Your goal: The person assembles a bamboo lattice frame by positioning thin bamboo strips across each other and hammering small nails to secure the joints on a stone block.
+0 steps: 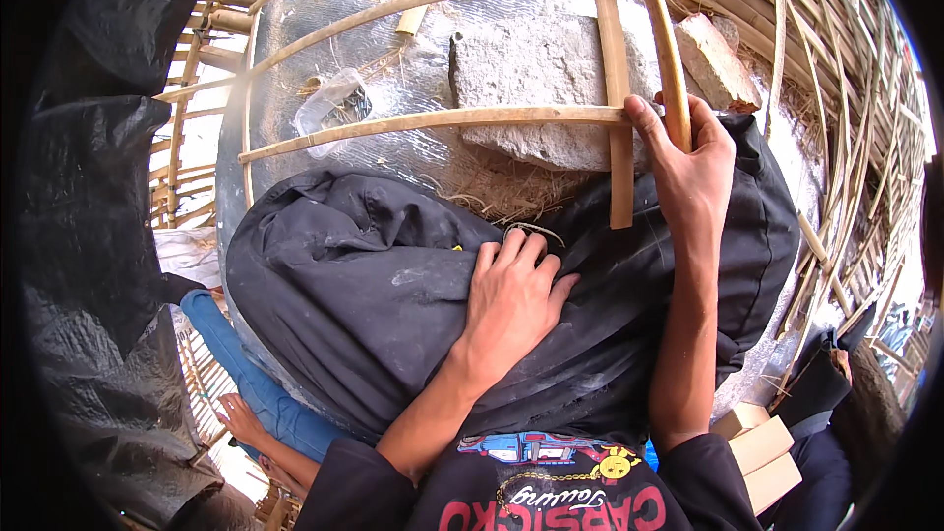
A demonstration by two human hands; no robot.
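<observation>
My right hand (688, 152) is closed around the lower end of a wooden-handled tool (659, 29); its grey top is cut off at the picture's upper edge. The thumb of that hand touches a bamboo frame (452, 119), where a curved slat meets a flat upright strip (617, 69). My left hand (516, 290) rests on my dark trousers (364, 275) between my legs. Its fingers are bent with their tips hidden, and the thumb stands apart. By those fingertips lies a thin pale strip (536, 229).
Under the frame lie a rough grey block (531, 69) and a clear plastic cup (332, 110) on silvery sheeting. A brick (718, 61) sits to the right, before piled bamboo strips (846, 88). At lower left another person's hand (241, 418) is near blue jeans (241, 354).
</observation>
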